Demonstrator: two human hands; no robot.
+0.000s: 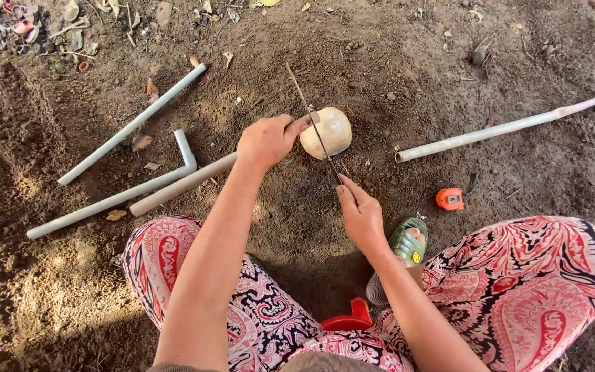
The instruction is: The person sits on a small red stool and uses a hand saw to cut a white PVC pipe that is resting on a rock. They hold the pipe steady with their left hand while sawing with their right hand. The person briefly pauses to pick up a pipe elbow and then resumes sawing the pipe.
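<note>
Down on the dirt, my left hand [264,141] is clenched around a grey pipe [187,183], pressing its end on a round stone [330,131]; my right hand [359,213] pinches a thin saw blade [311,120] laid across that pipe end, an orange tape measure [450,199] lying right

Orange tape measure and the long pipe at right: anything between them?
Head view: only bare dirt between the orange tape measure and the long pipe; nothing lies there.
</note>
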